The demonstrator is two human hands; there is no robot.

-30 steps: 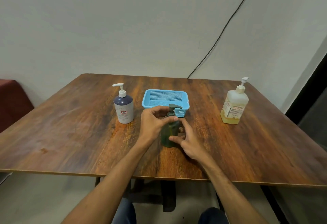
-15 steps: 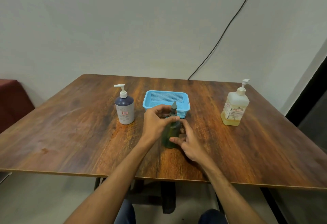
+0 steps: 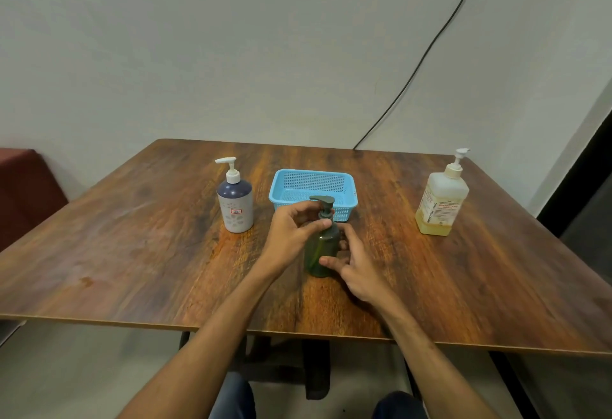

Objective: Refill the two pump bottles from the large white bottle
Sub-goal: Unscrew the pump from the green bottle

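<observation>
A dark green pump bottle (image 3: 320,248) stands upright on the table's middle. My left hand (image 3: 291,234) pinches the collar under its green pump head (image 3: 323,201), whose nozzle points left. My right hand (image 3: 356,266) wraps the bottle's lower body from the right and steadies it. A blue-and-white pump bottle (image 3: 235,205) with a flower pattern stands to the left, untouched. The large white bottle (image 3: 442,201), with a pump top and a little yellow liquid at its bottom, stands at the far right.
An empty blue plastic basket (image 3: 281,195) sits just behind the green bottle. The wooden table (image 3: 132,253) ends close to my body. A black cable (image 3: 420,60) runs down the wall. A dark red seat (image 3: 23,193) is at the left.
My left hand has turned the pump head: its nozzle swung from pointing right, through facing away, to pointing left. The right hand kept hold of the bottle's body.
</observation>
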